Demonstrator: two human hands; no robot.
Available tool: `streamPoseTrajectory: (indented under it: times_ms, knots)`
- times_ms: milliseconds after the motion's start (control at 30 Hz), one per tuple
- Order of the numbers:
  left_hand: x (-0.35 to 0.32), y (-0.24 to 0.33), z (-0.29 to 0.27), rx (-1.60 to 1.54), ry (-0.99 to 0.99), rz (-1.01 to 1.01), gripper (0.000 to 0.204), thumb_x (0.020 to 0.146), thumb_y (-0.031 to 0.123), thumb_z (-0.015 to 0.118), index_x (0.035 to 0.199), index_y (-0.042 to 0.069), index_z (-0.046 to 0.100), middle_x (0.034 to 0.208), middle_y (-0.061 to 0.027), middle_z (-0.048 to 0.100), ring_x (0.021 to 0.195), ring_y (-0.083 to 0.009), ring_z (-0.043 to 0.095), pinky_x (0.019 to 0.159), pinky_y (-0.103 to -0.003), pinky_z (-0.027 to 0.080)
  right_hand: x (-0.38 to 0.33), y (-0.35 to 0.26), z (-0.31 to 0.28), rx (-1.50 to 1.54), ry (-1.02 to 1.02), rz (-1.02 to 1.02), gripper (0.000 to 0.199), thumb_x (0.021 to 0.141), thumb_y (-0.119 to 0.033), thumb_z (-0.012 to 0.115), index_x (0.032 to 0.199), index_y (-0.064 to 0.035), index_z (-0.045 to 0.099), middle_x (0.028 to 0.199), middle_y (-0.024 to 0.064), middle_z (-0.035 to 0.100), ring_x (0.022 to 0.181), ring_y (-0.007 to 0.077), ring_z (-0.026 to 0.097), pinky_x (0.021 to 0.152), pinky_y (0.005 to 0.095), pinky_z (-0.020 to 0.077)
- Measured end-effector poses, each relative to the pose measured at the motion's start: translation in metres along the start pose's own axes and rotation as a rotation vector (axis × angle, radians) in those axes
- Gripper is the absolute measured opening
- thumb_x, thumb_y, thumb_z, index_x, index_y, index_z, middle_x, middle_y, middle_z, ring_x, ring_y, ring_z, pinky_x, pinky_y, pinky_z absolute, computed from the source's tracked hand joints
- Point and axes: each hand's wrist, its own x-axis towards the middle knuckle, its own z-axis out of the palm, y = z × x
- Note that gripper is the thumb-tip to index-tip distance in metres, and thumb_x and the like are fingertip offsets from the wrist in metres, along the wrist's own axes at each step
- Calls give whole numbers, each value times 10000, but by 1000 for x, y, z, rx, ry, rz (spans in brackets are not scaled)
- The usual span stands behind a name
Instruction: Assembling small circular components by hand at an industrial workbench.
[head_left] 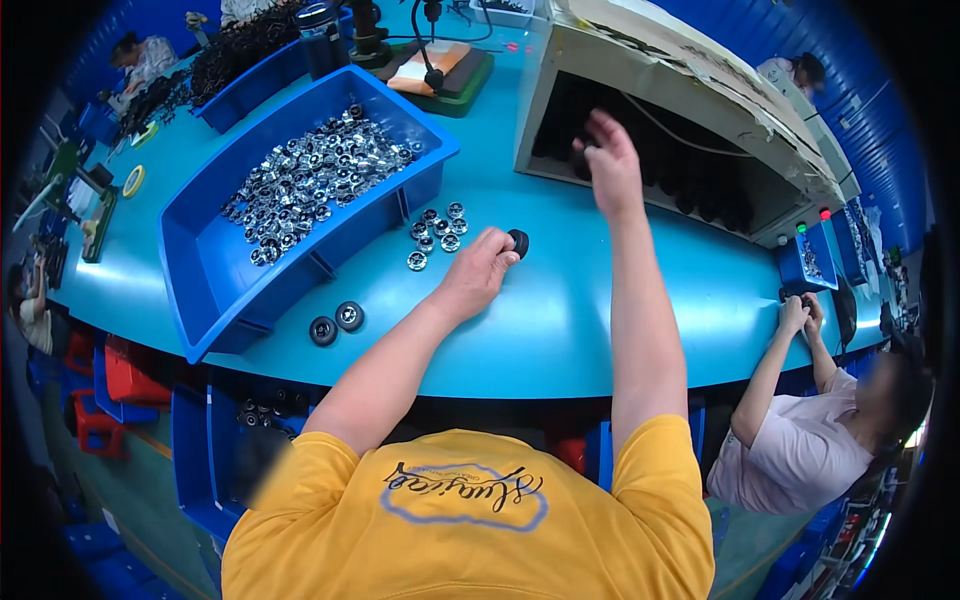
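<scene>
My left hand [474,276] is closed around a small black toy wheel [518,244] just above the blue table. Further right and higher, my right hand [613,172] is raised before the dark opening of a cream-coloured box [537,112], fingers apart; no object shows clearly between them. Dark round pieces [705,200] lie inside this box, hard to make out in the shadow. Several loose chrome wheel hubs [440,228] lie beside my left hand. Two finished-looking black wheels [336,324] with chrome centres rest near the table's front edge.
A large blue bin [300,268] full of chrome hubs [320,170] stands on the left. Behind it are a black-lidded bottle [320,40] and a metal stand on a green base [455,92]. At the right, a co-worker's hands [797,312] work near a small blue bin [808,265].
</scene>
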Motion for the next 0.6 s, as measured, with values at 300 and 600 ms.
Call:
streamPoseTrajectory:
  times_ms: [300, 600]
  knots:
    - [0, 2, -12, -451, -13, -305, 379, 1116, 428, 420, 1030, 72, 521, 850, -41, 638, 643, -83, 564, 554, -243, 453, 17, 35, -33, -892, 173, -210, 380, 807, 28, 659, 1160, -88, 737, 1198, 143, 683, 1104, 305, 675, 939, 355, 537]
    - [7, -2, -25, -884, 83, -454, 434, 1102, 496, 402, 1063, 87, 543, 841, -64, 656, 619, -80, 577, 503, -219, 449, 23, 33, -36, -1194, 175, -496, 180, 832, -21, 710, 993, -99, 732, 1045, 111, 682, 950, 331, 676, 842, 411, 546]
